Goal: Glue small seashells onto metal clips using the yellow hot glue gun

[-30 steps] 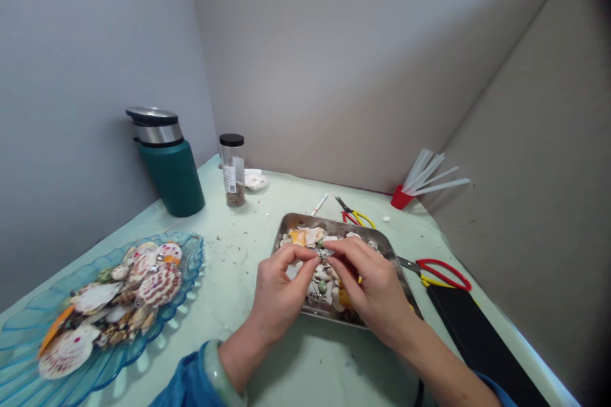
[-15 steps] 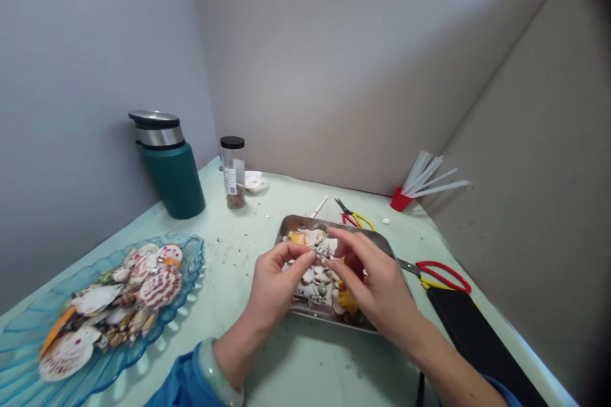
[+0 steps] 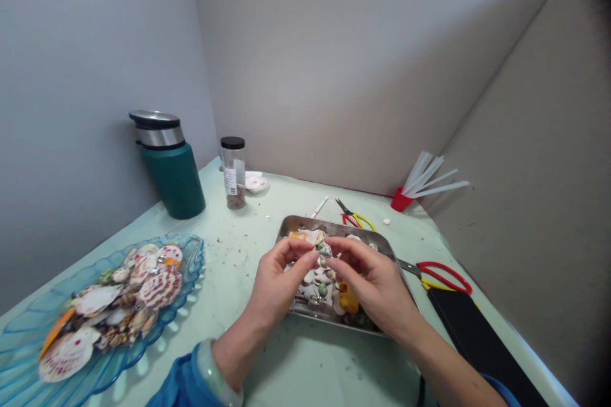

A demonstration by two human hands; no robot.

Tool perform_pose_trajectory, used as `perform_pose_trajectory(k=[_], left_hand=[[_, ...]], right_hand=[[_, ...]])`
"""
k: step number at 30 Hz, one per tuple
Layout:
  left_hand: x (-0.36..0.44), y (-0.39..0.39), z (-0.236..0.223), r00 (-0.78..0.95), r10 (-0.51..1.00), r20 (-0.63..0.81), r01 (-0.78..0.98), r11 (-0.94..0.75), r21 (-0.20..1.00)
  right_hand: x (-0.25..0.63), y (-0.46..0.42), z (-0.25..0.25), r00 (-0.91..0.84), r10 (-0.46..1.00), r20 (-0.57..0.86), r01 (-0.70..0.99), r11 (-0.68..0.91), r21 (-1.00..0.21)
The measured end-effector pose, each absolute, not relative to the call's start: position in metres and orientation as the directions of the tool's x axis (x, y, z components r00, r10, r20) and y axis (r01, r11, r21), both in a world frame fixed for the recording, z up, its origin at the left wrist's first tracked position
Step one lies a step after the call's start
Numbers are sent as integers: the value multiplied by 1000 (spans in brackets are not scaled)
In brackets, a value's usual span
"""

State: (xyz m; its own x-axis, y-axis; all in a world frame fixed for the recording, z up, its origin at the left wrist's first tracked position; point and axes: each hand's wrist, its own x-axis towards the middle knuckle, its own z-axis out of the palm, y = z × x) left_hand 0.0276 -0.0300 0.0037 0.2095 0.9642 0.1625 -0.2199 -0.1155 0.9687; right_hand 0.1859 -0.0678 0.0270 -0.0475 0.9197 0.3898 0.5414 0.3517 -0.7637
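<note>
Above the metal tray, a small green-and-white speckled seashell (image 3: 324, 248) is pinched between the fingertips of both hands. My left hand (image 3: 277, 276) grips its left side with thumb and index finger. From the right, my right hand (image 3: 377, 280) holds it the same way, its other fingers curled behind. Below them, the steel tray (image 3: 317, 311) contains several white shells, a round green shell (image 3: 323, 290) and a yellow piece (image 3: 348, 299). The hands hide part of the tray's contents.
A blue glass dish (image 3: 109, 375) heaped with shells stands left. Behind are a teal bottle (image 3: 174, 178) and a black-lidded jar (image 3: 233, 175). Yellow-and-red scissors (image 3: 358, 219), larger scissors (image 3: 442, 276), a black slab (image 3: 477, 337) and glue sticks (image 3: 424, 175) in a red cup (image 3: 401, 200) are right.
My right index finger has come down and left onto the shell, which now shows more clearly between the fingertips. My left hand has barely moved.
</note>
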Motion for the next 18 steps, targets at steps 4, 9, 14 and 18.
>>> perform_pose_trajectory(k=[4, 9, 14, 18], left_hand=[[27, -30, 3, 209, 954, 217, -211, -172, 962], [26, -28, 1, 222, 943, 246, -169, -212, 963], [26, -28, 0, 230, 942, 243, -150, -212, 966], [25, -28, -1, 233, 934, 270, -151, -239, 959]], right_hand=[[186, -68, 26, -42, 935, 353, 505, 325, -800], [185, -68, 23, -40, 953, 300, 415, 289, -863], [182, -68, 24, -10, 975, 224, 308, 216, -927], [181, -67, 25, -10, 993, 120, 208, 119, -971]])
